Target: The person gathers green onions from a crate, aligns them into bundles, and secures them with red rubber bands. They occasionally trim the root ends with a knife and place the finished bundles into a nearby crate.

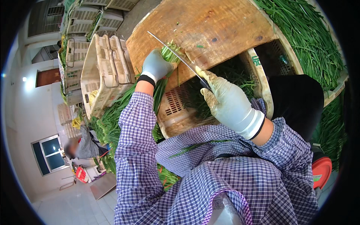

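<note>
My gloved left hand grips a bunch of garlic chives, its pale stem ends lying on a worn wooden board. Long green leaves trail from that fist down past my wrist. In my right hand, whose glove is stained brown at the fingers, is a long-bladed knife with a dark handle. Its thin blade passes over the stem ends, the tip reaching beyond the bunch; I cannot tell whether it touches them. Small green scraps are scattered on the board.
Under the board's near edge stands a plastic crate with loose leaves inside. More leaves are heaped at the right. Empty crates stand at the left, beside piled bunches. Another person is farther left. A red stool is near my right side.
</note>
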